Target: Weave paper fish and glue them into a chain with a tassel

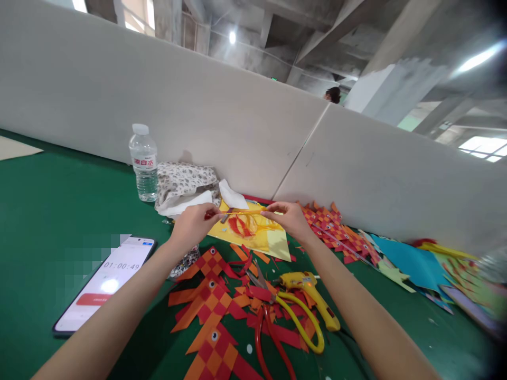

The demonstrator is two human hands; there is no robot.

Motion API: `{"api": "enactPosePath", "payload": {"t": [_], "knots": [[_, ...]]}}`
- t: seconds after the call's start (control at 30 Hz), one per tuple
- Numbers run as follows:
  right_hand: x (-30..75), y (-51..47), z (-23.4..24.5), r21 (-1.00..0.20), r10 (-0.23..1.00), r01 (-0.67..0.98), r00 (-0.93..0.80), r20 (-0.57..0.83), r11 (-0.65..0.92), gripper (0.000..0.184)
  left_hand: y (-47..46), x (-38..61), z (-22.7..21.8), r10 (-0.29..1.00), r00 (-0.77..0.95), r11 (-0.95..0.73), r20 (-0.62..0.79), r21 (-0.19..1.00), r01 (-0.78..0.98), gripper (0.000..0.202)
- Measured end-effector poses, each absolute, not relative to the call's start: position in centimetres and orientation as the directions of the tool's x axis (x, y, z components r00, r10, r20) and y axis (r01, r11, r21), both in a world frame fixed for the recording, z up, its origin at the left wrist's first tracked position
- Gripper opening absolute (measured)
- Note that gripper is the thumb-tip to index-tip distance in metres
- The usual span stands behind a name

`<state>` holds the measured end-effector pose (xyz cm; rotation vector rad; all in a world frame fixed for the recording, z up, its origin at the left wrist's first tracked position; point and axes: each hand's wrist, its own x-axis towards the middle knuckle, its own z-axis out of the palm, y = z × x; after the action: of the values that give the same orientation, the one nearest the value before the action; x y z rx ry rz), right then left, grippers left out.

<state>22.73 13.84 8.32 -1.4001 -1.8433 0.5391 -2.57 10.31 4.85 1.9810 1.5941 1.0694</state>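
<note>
A thin yellow string [241, 212] is stretched level between my two hands. My left hand [198, 221] pinches one end of it with the fingertips. At the other end, my right hand [288, 219] pinches the strand between thumb and fingers. Just below lies a yellow sheet [279, 248] carrying a tangle of yellow strands and a bundle of red string [241, 226]. Nearer to me are woven red-and-orange paper fish [214, 303] with googly eyes. Scissors with yellow handles [303, 322] rest on paper scraps, crossed by a tool with red handles [273, 343].
A yellow glue gun [307, 282] lies beside my right forearm, its cord trailing. Left are a lit phone [111, 279], a water bottle [144, 163] and a patterned cloth [182, 179]. More woven fish [340, 232] and blue paper [412, 258] lie right, along a white partition [198, 111].
</note>
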Motion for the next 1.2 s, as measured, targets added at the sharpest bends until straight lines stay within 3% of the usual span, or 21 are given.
{"api": "enactPosePath", "payload": {"t": [0.2, 0.4, 0.73, 0.9, 1.03, 1.2], "knots": [[23.2, 13.9, 7.9, -0.934, 0.985, 0.321, -0.116, 0.124, 0.156, 0.031, 10.7, -2.4, 4.8, 0.946, 0.026, -0.286, 0.322, 0.798, 0.530, 0.024], [24.0, 14.0, 7.9, -0.989, 0.995, 0.114, -0.055, 0.086, 0.092, 0.026, 11.0, -2.3, 5.0, 0.969, -0.007, -0.231, 0.247, 0.917, 0.324, 0.028], [22.4, 12.3, 7.9, -0.953, 0.984, 0.274, -0.157, 0.087, 0.128, 0.027, 11.7, -1.4, 3.7, 0.982, -0.019, -0.177, 0.185, 0.960, 0.216, 0.034], [19.8, 11.3, 8.1, -0.886, 0.949, 0.412, -0.304, 0.086, 0.213, 0.025, 10.7, -0.5, 4.6, 0.916, 0.056, -0.392, 0.397, 0.856, 0.337, 0.036], [18.6, 11.0, 8.2, -0.822, 0.929, 0.491, -0.350, 0.117, 0.288, 0.025, 10.1, -0.6, 5.5, 0.861, 0.141, -0.497, 0.488, 0.750, 0.437, 0.022], [18.6, 11.4, 8.1, -0.864, 0.940, 0.438, -0.325, 0.107, 0.250, 0.029, 10.7, -1.3, 5.2, 0.919, -0.016, -0.369, 0.394, 0.875, 0.314, 0.023]]}}
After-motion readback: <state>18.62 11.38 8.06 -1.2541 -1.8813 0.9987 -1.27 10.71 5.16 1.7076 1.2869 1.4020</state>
